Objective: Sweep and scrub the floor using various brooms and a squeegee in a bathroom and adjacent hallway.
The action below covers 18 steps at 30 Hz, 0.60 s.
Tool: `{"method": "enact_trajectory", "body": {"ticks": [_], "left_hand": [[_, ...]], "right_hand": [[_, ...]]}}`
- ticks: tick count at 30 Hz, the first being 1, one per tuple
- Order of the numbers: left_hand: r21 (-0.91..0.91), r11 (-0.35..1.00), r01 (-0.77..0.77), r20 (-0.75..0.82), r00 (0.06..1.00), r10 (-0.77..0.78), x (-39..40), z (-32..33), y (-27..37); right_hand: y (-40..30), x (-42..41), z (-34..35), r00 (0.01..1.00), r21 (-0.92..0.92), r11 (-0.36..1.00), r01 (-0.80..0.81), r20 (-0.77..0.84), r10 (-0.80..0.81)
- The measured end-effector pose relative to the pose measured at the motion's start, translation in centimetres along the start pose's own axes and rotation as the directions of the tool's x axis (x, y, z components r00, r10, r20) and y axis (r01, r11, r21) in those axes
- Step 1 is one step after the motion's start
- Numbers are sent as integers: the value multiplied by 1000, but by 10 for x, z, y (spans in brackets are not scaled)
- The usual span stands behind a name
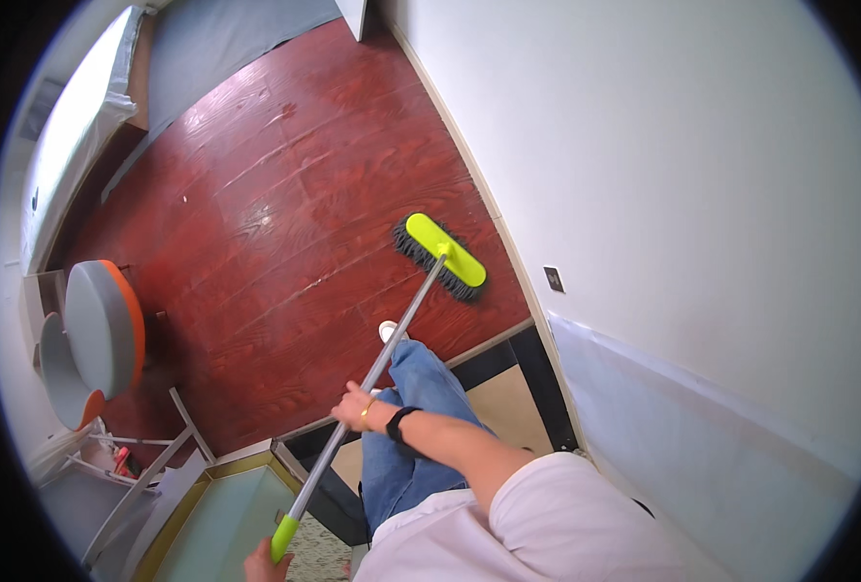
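Observation:
A dust mop with a lime-green plate (459, 265) and a dark grey fringed pad (416, 244) rests on the red wood floor, close to the wall's baseboard. Its silver metal pole (405, 320) slants down to the left across my legs. Around the middle of that pole my right hand (354, 407) is closed; a gold bracelet and a black band circle the wrist. My left hand (267, 564) holds the pole's lime-green end grip (283, 537) at the bottom of the view, partly cut off by the edge.
A white wall (656, 182) with a dark socket plate (554, 279) runs along the right. On the left stand a grey and orange chair (99, 327), a white metal rack (139, 465) and a bed (74, 138). A dark-bordered threshold (539, 371) lies beside my legs. Small debris dots the floor.

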<state>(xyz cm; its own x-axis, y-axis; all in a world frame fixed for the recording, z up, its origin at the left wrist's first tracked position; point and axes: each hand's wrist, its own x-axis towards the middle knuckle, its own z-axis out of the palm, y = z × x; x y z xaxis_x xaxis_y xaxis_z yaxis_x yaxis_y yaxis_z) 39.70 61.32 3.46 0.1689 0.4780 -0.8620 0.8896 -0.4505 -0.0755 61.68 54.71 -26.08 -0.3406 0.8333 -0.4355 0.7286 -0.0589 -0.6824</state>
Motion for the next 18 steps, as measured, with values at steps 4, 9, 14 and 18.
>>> {"method": "enact_trajectory", "body": {"ticks": [4, 9, 14, 18], "left_hand": [[-61, 998, -8, 8, 1000, 9, 23, 24, 17], [-139, 983, -118, -181, 979, 92, 44, 58, 37], [-133, 983, -127, -226, 969, 94, 22, 82, 51], [-134, 984, -116, -245, 966, 81, -17, 152, 35]], "right_hand": [[29, -16, -5, 1000, -121, 992, -18, -24, 15], [53, -26, 12, 985, -205, 964, -171, -68, 160], [54, -37, 35, 981, -352, 918, -180, -131, 142], [15, -52, 51, 979, -489, 872, -9, 172, 106]]}}
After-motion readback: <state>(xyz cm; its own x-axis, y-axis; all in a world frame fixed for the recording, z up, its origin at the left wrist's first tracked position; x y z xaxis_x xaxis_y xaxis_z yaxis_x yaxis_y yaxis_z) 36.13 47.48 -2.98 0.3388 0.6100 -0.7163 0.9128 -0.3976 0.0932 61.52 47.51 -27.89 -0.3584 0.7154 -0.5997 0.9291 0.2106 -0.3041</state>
